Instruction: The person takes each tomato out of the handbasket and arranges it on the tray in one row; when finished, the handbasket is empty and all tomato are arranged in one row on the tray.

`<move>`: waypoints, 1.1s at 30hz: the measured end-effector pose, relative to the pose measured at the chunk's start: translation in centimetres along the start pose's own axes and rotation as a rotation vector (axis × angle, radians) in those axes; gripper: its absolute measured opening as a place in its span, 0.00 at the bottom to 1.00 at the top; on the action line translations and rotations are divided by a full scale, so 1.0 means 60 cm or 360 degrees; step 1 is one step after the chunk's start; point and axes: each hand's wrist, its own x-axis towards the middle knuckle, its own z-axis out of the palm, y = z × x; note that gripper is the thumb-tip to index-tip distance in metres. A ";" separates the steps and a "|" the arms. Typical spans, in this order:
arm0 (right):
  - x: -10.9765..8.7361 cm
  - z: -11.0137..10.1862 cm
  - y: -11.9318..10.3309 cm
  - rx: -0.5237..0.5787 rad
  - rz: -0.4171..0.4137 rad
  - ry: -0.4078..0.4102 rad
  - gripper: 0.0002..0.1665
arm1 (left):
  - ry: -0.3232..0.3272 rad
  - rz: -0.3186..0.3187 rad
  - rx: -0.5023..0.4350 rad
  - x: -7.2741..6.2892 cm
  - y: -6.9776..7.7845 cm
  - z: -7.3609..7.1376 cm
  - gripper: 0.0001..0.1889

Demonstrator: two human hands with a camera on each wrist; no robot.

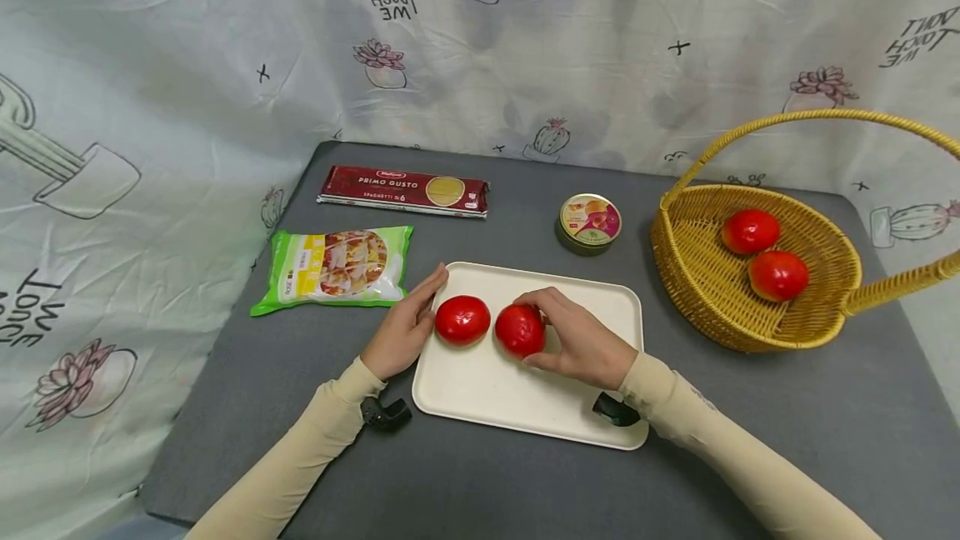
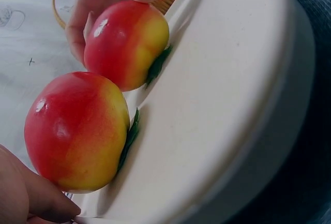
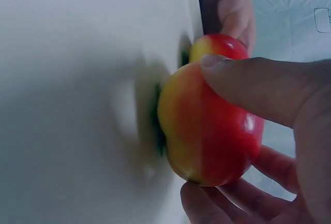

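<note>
A cream tray (image 1: 525, 398) lies on the grey table, bearing two glossy tomatoes, red with yellow undersides and green leaves beneath. My left hand (image 1: 401, 336) holds the tray's left rim, its thumb close beside the left tomato (image 1: 462, 320). The right hand (image 1: 581, 344) grips the other tomato (image 1: 520, 331) near the tray's middle, thumb on one side and fingers round the other. In the right wrist view this gripped tomato (image 3: 212, 125) sits leaf-side down at the tray's surface; whether it touches cannot be told. The left wrist view shows both tomatoes close together.
Right of the tray stands a yellow wicker basket (image 1: 682, 290) with a tall handle and two more tomatoes (image 1: 765, 255) inside. Behind the tray are a round tin (image 1: 589, 223) and a dark red spaghetti pack (image 1: 405, 191). A green-and-white food bag (image 1: 337, 266) lies at the left.
</note>
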 end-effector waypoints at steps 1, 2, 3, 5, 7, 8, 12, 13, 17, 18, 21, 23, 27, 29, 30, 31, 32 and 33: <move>0.000 0.002 0.001 0.0010 0.0004 0.0002 0.42 | -0.0001 0.0001 -0.0002 0.000 0.000 0.000 0.31; 0.000 0.004 0.001 0.0018 0.0007 0.0006 0.43 | -0.0002 0.0001 -0.0009 0.000 0.000 0.000 0.31; -0.001 0.006 0.001 0.0028 0.0008 0.0012 0.43 | -0.0003 -0.0002 -0.0015 0.001 0.000 0.001 0.31; -0.001 0.009 0.002 0.0037 0.0007 0.0021 0.43 | -0.0004 -0.0010 -0.0033 0.001 -0.001 0.001 0.31; -0.001 0.011 0.002 0.0038 0.0008 0.0027 0.44 | -0.0007 -0.0016 -0.0049 0.001 -0.002 0.001 0.32; -0.001 0.012 0.002 0.0036 0.0007 0.0026 0.44 | -0.0006 -0.0017 -0.0054 0.001 -0.002 0.001 0.32; -0.003 0.014 0.001 0.0013 0.0006 0.0022 0.45 | -0.0007 -0.0011 -0.0059 0.001 -0.001 0.002 0.32; -0.004 0.014 0.001 0.0005 0.0006 0.0023 0.45 | -0.0008 -0.0011 -0.0059 0.001 0.000 0.002 0.32; -0.004 0.012 0.001 -0.0046 0.0008 0.0022 0.47 | -0.0009 -0.0016 -0.0053 0.002 0.003 0.002 0.32; -0.005 0.010 0.000 -0.0056 0.0016 0.0020 0.48 | -0.0009 -0.0017 -0.0053 0.002 0.003 0.003 0.32; -0.007 0.000 -0.003 -0.0091 0.0041 0.0017 0.49 | -0.0008 -0.0013 -0.0041 0.002 0.004 0.003 0.32; -0.011 -0.010 -0.006 -0.0104 0.0062 0.0025 0.49 | -0.0008 -0.0010 -0.0046 0.002 0.005 0.003 0.31; -0.022 -0.044 -0.013 -0.0126 0.0104 0.0098 0.48 | -0.0012 -0.0019 -0.0064 0.002 0.003 0.003 0.32; -0.029 -0.067 -0.017 -0.0144 0.0113 0.0164 0.48 | -0.0009 -0.0017 -0.0059 0.002 0.002 0.002 0.32; -0.033 -0.079 -0.018 -0.0163 0.0116 0.0204 0.47 | -0.0009 -0.0019 -0.0066 0.002 0.001 0.002 0.32; -0.037 -0.092 -0.018 -0.0183 0.0108 0.0248 0.47 | -0.0006 -0.0020 -0.0066 0.002 0.001 0.002 0.32; -0.041 -0.105 -0.018 -0.0210 0.0103 0.0293 0.47 | -0.0004 -0.0020 -0.0067 0.001 0.001 0.002 0.32; -0.045 -0.118 -0.018 -0.0237 0.0104 0.0337 0.46 | -0.0001 -0.0018 -0.0063 0.001 0.001 0.001 0.32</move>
